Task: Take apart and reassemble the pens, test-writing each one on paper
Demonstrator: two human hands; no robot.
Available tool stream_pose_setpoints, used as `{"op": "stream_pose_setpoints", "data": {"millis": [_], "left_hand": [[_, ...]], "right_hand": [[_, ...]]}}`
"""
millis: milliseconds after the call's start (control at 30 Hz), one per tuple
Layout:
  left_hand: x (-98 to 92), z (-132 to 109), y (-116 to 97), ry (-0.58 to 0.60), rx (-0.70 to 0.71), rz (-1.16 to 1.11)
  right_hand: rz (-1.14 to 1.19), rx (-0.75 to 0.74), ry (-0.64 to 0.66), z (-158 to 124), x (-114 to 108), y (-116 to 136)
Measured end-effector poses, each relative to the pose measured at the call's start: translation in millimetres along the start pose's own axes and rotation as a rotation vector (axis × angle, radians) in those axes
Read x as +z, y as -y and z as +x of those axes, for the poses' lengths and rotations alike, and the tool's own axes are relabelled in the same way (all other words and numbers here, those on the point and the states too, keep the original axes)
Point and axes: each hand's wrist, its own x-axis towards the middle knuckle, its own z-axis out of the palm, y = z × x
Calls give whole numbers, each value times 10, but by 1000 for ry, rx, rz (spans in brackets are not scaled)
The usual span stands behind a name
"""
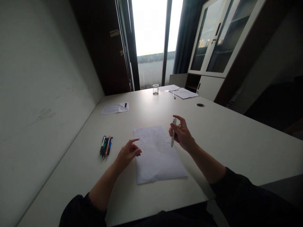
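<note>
A sheet of paper [158, 160] lies on the white table in front of me, its upper part covered in lines of handwriting and its lower part blank. My left hand [129, 153] is at the sheet's left edge, index finger stretched out, thumb apart and the other fingers loosely curled, with nothing in it. Whether it touches the paper I cannot tell. Above the right side of the sheet, my right hand [181, 134] grips a white pen [173, 135] with its tip pointing down. Its index finger is raised near the pen's top.
Several pens [106, 147] lie bunched on the left. Farther off are a sheet with a dark strip [115, 108], a clear glass [155, 89], a stack of papers [184, 93], another pen [174, 96] and a round cable hole [200, 105]. A wall [47, 94] borders the left side.
</note>
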Motion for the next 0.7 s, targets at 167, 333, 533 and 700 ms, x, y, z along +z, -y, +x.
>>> {"op": "stream_pose_setpoints", "data": {"millis": [167,333,533,700], "left_hand": [[-2,2,-18,1,-9,1],[-4,0,2,1,1,6],[1,5,5,-5,6,1],[8,6,11,-4,0,-16]], "right_hand": [[-29,10,21,-7,0,-13],[-32,-6,1,-14,9,-5],[-33,-10,18,-16,3,4],[-38,-18,4,-15,10,5]]}}
